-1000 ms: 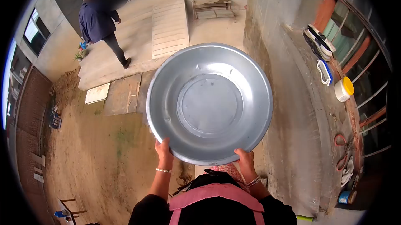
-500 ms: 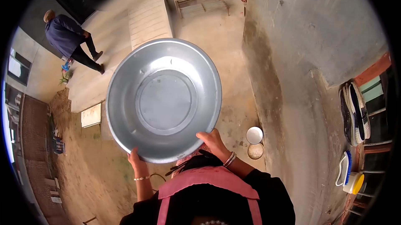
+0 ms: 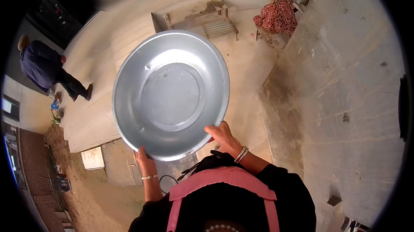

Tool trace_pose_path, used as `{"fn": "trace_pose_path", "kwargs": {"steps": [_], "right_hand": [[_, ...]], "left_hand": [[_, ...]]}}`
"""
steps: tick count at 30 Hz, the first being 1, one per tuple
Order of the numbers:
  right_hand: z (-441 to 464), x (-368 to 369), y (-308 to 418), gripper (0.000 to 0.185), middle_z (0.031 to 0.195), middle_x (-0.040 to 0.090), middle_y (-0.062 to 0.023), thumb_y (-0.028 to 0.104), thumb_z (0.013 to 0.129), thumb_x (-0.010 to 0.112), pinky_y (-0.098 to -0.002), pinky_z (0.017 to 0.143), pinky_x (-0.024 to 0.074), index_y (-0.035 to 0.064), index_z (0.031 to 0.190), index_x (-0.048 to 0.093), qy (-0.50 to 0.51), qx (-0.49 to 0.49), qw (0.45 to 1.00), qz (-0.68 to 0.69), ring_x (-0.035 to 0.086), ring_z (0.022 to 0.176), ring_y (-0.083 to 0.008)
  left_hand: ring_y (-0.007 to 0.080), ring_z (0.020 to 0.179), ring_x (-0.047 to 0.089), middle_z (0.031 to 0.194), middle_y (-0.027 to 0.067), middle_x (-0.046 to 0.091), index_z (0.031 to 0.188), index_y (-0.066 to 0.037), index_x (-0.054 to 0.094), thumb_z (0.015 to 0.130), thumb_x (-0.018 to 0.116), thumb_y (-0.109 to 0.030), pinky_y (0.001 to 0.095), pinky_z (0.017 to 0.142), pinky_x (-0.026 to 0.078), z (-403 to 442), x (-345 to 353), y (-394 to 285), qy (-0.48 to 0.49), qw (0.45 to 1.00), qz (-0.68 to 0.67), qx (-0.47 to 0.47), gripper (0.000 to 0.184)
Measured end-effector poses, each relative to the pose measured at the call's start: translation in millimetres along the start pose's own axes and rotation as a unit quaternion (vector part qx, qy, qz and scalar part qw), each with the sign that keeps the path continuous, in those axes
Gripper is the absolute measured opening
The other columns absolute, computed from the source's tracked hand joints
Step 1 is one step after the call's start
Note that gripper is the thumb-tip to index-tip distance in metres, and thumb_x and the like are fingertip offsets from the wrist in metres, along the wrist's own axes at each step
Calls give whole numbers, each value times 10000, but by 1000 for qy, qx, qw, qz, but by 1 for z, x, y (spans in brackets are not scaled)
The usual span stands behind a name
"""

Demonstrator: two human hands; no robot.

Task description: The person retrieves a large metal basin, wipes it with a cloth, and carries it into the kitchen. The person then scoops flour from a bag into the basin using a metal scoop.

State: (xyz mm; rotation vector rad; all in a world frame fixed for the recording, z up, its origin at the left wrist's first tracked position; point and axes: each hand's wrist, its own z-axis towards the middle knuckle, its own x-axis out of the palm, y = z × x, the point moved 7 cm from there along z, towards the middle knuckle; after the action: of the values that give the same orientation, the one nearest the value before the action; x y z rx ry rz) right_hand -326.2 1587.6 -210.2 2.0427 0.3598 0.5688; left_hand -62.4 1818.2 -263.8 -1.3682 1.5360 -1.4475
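Observation:
A large round metal basin (image 3: 172, 96), with nothing in it, is held out in front of my body, its inside facing me. My left hand (image 3: 145, 159) grips the lower left rim, thumb over the edge. On the lower right rim, my right hand (image 3: 222, 136) is closed, with its thumb inside the edge. The fingers of both hands are mostly hidden behind the basin.
A person in dark clothes (image 3: 45, 66) stands at the far left. Beyond the basin are a wooden bench (image 3: 200, 18) and a leopard-print cloth (image 3: 278, 16). A grey wall (image 3: 345, 81) runs along the right. A pale board (image 3: 92, 158) lies at lower left.
The view has swung right and moved forward along the wall. Both hands still hold the basin, which has shifted left in view. The shoes and brush on the ledge have left view; the leopard-print cloth shows.

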Motion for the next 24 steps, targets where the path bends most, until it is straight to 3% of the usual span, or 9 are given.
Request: {"fn": "trace_pose_path", "kwargs": {"steps": [2,8,11,13,15,16,19,22,24], "right_hand": [[63,9,40,185,557,471,-8,125,695,538,-273,459,490,-30,604,496,-8,-23,1000,9,458,480,-88],[264,29,154,198,578,516,-44,144,693,549,-278,473,478,-45,642,518,22,-44,999,5,505,524,-101],[365,40,229,193,581,543,-85,136,685,551,-282,460,468,-55,666,534,-33,-198,977,-67,500,495,-115],[435,49,278,191,569,551,-104,127,685,545,-290,455,467,-64,678,543,-56,-238,969,-31,519,484,-135],[477,52,320,196,559,545,-91,132,687,543,-289,450,456,-63,672,543,50,-71,996,-28,534,489,-140],[501,55,345,196,545,530,-68,134,688,539,-290,451,464,-60,653,535,68,-71,994,-37,530,482,-130],[571,70,380,183,511,482,-12,113,690,535,-273,380,339,-24,585,476,68,-97,988,-97,425,438,-84],[649,70,439,192,490,456,3,104,692,533,-268,383,291,-9,558,455,34,-175,982,-68,391,428,-78],[708,62,468,193,482,442,5,100,694,532,-275,394,309,-5,552,454,16,-153,987,-48,389,432,-80]], "left_hand": [[192,942,509,1037,107,533,1064,52,515,783,498,-213,290,846,401,50,68,-31,32,997,71,-13,387],[239,1024,504,1103,145,525,1160,74,451,796,467,-181,343,874,419,242,214,-47,74,997,17,17,444],[262,1087,479,1154,163,507,1202,78,417,802,451,-166,369,928,399,309,322,-83,161,984,-74,-26,469],[271,1109,466,1186,171,487,1212,85,405,806,444,-167,382,945,390,392,365,-82,77,995,-57,5,479],[275,1122,458,1208,175,470,1220,88,394,812,439,-171,389,954,383,413,368,-89,19,999,-29,-15,485],[275,1123,457,1215,174,463,1223,87,390,815,438,-175,390,956,381,428,401,-103,29,998,-34,-35,487],[274,1134,447,1233,172,447,1235,79,378,824,436,-185,386,961,375,477,457,-145,57,997,-31,-41,492],[271,1144,437,1240,168,440,1246,68,367,831,437,-198,375,966,368,548,524,-148,47,998,-28,-24,497],[261,1138,439,1232,159,444,1250,61,366,838,439,-212,357,965,364,596,588,-143,70,997,-35,-27,499]]}}
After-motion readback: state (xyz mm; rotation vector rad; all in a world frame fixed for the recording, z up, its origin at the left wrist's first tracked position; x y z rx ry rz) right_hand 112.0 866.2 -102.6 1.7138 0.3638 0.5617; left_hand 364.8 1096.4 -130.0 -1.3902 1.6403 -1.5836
